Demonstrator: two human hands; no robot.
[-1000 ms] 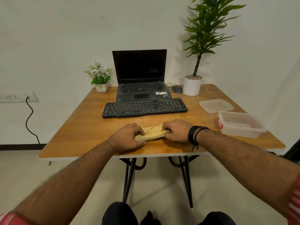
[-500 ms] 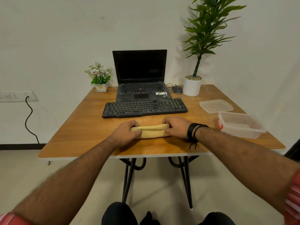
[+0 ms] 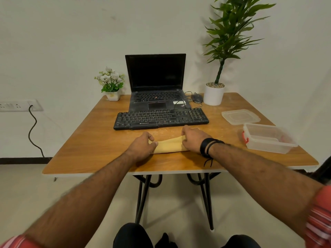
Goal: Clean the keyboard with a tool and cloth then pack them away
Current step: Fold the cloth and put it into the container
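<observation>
A folded yellow cloth (image 3: 168, 145) lies on the wooden worktop (image 3: 93, 145) near its front edge, just in front of the black keyboard (image 3: 160, 118). The left hand (image 3: 141, 147) pinches the cloth's left end with curled fingers, and the right hand (image 3: 194, 139) grips the right end the same way. A laptop (image 3: 156, 83) stands open behind the keyboard, with a mouse (image 3: 197, 98) beside it. To the right sit a clear plastic box (image 3: 268, 138) and, apart from it, its lid (image 3: 240, 116). A flower pot (image 3: 112, 85) and a tall potted plant (image 3: 215, 93) stand at the back.
</observation>
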